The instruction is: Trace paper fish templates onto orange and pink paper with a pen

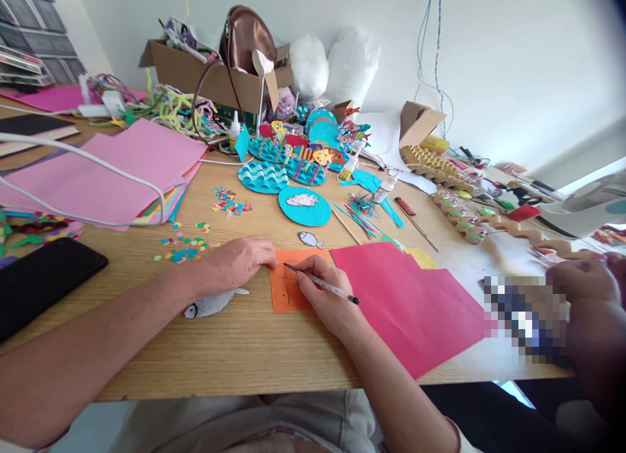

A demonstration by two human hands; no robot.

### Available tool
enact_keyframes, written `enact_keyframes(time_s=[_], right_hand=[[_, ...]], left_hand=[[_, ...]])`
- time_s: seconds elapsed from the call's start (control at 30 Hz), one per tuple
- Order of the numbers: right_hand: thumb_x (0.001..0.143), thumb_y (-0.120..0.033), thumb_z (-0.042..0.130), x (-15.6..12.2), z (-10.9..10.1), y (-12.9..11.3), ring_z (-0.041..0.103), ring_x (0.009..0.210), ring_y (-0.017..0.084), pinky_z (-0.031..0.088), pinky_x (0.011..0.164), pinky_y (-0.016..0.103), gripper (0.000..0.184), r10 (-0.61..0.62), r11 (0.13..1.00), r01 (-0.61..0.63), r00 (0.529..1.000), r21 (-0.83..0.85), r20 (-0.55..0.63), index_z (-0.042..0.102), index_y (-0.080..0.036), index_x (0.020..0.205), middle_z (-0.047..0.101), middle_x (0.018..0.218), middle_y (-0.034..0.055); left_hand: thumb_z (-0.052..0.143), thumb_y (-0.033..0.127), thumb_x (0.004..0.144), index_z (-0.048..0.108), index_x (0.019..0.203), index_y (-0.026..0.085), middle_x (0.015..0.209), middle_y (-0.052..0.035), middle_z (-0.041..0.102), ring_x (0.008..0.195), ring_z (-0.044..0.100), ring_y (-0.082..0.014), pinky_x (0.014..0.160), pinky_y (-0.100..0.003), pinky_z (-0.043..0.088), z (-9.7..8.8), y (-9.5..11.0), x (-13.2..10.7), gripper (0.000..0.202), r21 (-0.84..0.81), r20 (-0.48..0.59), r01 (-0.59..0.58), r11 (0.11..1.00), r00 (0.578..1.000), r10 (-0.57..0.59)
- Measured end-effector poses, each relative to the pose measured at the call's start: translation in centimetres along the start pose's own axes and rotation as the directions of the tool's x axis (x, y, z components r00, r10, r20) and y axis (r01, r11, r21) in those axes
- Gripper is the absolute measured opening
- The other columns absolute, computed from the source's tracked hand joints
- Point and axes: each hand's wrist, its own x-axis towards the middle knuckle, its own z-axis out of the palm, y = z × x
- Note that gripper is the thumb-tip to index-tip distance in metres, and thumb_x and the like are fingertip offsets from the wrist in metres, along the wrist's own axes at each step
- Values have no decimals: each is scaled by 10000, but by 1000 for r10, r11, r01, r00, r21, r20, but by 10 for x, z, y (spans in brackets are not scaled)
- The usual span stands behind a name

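- Orange paper [283, 290] lies flat on the wooden table [235, 349], near its front edge; we take this sheet as our landmark.
- Our left hand [239, 263] rests palm down at the sheet's left edge, fingers held close together and fingertips pressing on the paper.
- Our right hand [325, 296] sits on the sheet's right side, fingers pinched around a pen [323, 285] whose tip touches the paper near its upper middle.
- Faint drawn lines show on the sheet; we cannot tell what they depict.
- Just left of the sheet, partly under our left wrist, lies a grey paper fish [212, 304].
- Just right of it spreads a large pink-red sheet [405, 303], touching or nearly touching its edge.
- Just behind the orange sheet lies a small cut-out fish [310, 239], and farther back a blue disc [304, 206] bearing another fish.
- Well to the left lies a black phone [42, 280], with confetti [183, 248] between it and the sheet.
- Far to the right, another person's hand [587, 280] rests on the table.
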Motion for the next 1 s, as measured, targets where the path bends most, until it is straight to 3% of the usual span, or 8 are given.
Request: enact_keyframes(time_s=[0.27, 0.67, 1.0], right_hand=[[745, -207, 481, -1, -2, -1, 397, 463, 87, 275, 439, 201, 50, -3, 1000, 3, 1000, -2, 16, 513, -204, 707, 463, 522, -69], [670, -147, 456, -5, -7, -2, 391, 464, 92, 274, 454, 211, 65, -1, 1000, 1, 999, -2, 48, 489, -202, 664, 459, 509, -67], [768, -238, 490, -3, -1, 2, 405, 479, 88, 286, 448, 201, 60, 11, 999, -13, 1000, 49, 25, 525, -203, 732, 481, 542, -65]], left_hand=[[339, -45, 741, 637, 889, 159, 948, -27, 628, 916, 559, -151, 824, -246, 401, 1, -3, 0, 390, -7, 5, -8, 1000, 1000, 8], [347, -25, 747, 645, 889, 160, 947, -32, 627, 917, 560, -148, 836, -252, 409, 1, -4, 0, 379, -22, 19, 9, 1000, 1000, -8], [356, -39, 744, 640, 883, 160, 943, -32, 626, 912, 562, -148, 830, -246, 405, 0, -2, 0, 373, -28, 6, 6, 1000, 1000, -6]])
